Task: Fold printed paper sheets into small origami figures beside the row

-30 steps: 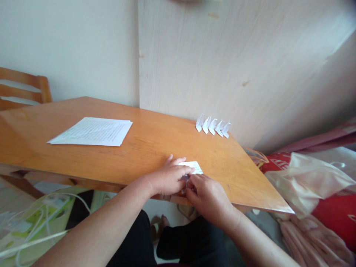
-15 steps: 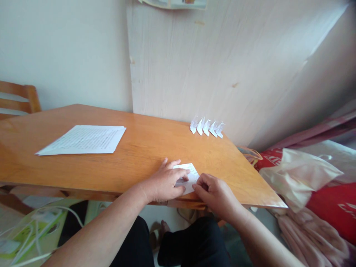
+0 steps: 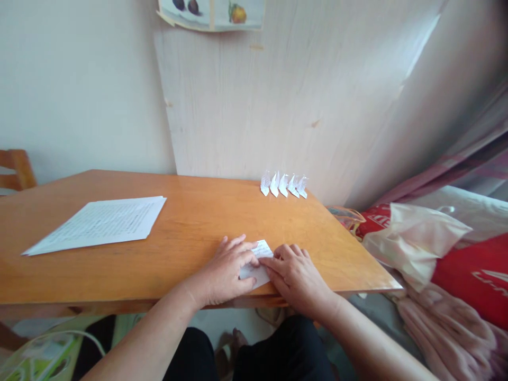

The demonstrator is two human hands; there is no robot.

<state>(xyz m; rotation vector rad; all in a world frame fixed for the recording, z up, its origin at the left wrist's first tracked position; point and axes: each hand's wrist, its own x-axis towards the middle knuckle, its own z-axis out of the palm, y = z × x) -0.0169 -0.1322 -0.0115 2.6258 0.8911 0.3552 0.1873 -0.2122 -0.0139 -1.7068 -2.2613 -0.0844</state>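
Note:
A small folded piece of white paper (image 3: 254,276) with rows of writing lies near the table's front edge. My left hand (image 3: 228,268) rests across its left side, fingers spread, with thumb and fingertips on the paper. From the right, my right hand (image 3: 296,272) presses on the paper with its index finger stretched out along the surface. The thumb lies just below that finger, and the other fingers are bent. Parts of the paper are covered by both hands. Several folded white paper pieces (image 3: 283,185) stand in a row at the back right of the table.
A stack of printed sheets (image 3: 99,222) lies on the left of the wooden table (image 3: 190,211). A wall panel (image 3: 238,106) rises behind. Red bags (image 3: 476,275) and a cream plastic bag (image 3: 416,238) sit off the right edge. Part of a chair (image 3: 19,169) shows at far left.
My right hand has gone from a pinch at the paper's right edge to pressing its index finger further left across it. My left hand stays on the paper. The camera view has shifted.

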